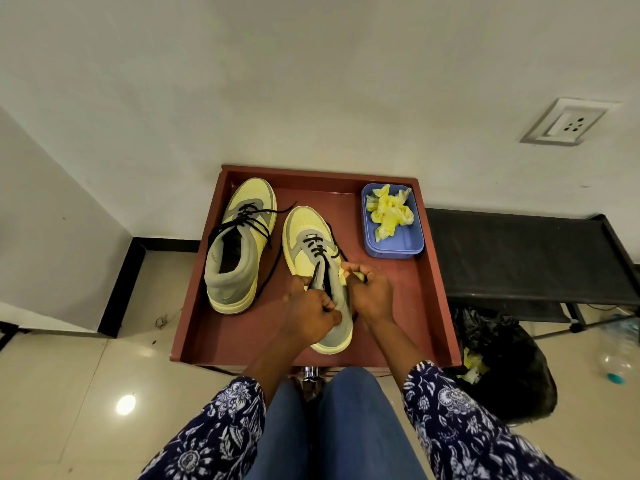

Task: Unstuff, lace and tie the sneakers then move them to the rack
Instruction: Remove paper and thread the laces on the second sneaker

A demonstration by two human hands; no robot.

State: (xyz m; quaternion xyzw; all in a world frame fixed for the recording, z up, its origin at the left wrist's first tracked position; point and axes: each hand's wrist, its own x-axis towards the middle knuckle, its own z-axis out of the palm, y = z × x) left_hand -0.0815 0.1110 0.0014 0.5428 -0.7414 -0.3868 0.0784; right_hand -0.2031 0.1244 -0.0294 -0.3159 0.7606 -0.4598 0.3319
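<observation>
Sneakers sit on a reddish-brown tray [429,271] with a raised rim, toes pointing to its far edge. The left sneaker [239,247], yellow and grey, stands near the tray's far left corner, its black lace [256,220] threaded loosely through the eyelets with one end trailing down along its right side. Just beside it, nearer the middle of the tray, stands the right sneaker [313,244], laced only at the lowest eyelets. The left hand [311,308] curls round its grey collar and pinches a strand of its lace. The right hand [369,294] grips the other side of the collar, fingers curled, a bit of yellow showing under the fingertips; whether it also holds a lace end I cannot tell. The hands are apart, with the shoe's opening between them. In the tray's far right corner lies a blue box [394,244] holding crumpled yellow paper [389,211]. Right of the tray stands a black rack [519,251], and below it a black bag [509,372].
</observation>
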